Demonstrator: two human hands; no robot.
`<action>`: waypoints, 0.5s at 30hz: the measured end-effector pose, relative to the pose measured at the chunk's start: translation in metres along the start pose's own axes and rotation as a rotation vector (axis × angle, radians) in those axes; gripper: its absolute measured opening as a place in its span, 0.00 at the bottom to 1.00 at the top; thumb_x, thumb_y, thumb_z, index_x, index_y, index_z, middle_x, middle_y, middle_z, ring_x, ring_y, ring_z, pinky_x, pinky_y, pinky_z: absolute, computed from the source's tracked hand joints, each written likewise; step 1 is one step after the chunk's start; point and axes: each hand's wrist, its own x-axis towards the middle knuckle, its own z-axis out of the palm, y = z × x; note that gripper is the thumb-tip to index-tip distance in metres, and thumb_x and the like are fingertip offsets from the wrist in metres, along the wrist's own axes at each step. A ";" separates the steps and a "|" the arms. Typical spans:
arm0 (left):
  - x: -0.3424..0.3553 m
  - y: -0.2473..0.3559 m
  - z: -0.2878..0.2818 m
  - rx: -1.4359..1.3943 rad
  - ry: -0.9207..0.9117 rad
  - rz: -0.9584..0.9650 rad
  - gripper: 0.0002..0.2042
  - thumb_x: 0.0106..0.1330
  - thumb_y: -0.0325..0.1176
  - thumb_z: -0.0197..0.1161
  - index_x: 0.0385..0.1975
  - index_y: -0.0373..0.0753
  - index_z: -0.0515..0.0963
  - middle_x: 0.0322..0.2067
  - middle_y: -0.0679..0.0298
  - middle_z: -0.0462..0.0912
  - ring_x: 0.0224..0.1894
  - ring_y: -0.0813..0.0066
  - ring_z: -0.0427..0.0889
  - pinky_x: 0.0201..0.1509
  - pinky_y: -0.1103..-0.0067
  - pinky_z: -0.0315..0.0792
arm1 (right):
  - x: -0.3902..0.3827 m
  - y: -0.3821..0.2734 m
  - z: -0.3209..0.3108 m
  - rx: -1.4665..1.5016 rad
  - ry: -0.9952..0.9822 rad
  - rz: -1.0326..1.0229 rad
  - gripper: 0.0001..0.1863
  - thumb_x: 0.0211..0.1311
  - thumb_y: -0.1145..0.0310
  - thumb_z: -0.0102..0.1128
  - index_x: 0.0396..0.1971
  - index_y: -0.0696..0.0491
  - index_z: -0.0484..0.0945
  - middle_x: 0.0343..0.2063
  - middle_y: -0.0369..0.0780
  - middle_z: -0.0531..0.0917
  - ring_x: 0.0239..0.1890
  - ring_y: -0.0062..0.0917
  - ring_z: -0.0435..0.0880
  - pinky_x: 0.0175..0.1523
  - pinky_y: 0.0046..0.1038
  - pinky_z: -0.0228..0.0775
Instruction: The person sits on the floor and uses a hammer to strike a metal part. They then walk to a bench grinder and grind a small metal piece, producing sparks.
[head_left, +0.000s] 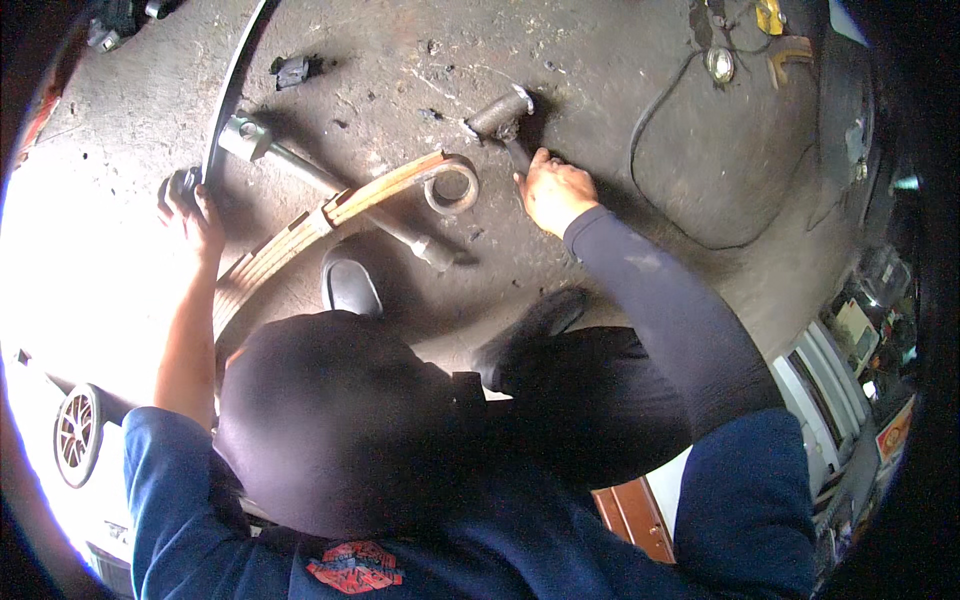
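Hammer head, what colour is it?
The hammer head is dull grey-brown with brighter ends, best seen in the head view.

Rusty orange is shown by the leaf spring, dull grey by the hammer and rod. The shirt is coloured navy; the grey floor is darkly mottled.

On the stained grey floor, we see a small black scrap and, to the right, a dark cable looping near a shiny round piece. We find a spoked wheel at left and a reddish-brown panel below.
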 end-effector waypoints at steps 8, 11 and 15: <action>-0.009 -0.069 0.048 -0.519 -0.300 -0.160 0.29 0.77 0.37 0.63 0.72 0.33 0.64 0.58 0.43 0.77 0.58 0.43 0.76 0.63 0.56 0.72 | 0.007 -0.003 0.001 -0.105 -0.127 0.013 0.34 0.82 0.50 0.48 0.68 0.68 0.68 0.55 0.55 0.88 0.56 0.44 0.90 0.59 0.45 0.82; 0.002 -0.094 0.044 -0.002 -0.282 -0.036 0.29 0.77 0.30 0.60 0.75 0.33 0.62 0.57 0.39 0.78 0.57 0.37 0.80 0.62 0.57 0.75 | 0.009 -0.004 0.003 -0.214 -0.208 -0.025 0.36 0.83 0.51 0.44 0.74 0.68 0.63 0.57 0.53 0.87 0.58 0.42 0.89 0.59 0.47 0.81; 0.036 -0.084 0.009 0.046 -0.428 -0.169 0.27 0.80 0.31 0.57 0.77 0.39 0.63 0.63 0.44 0.81 0.60 0.41 0.83 0.65 0.57 0.76 | 0.017 -0.004 0.006 -0.004 -0.150 0.070 0.35 0.83 0.54 0.43 0.77 0.66 0.61 0.61 0.51 0.85 0.59 0.43 0.89 0.60 0.50 0.80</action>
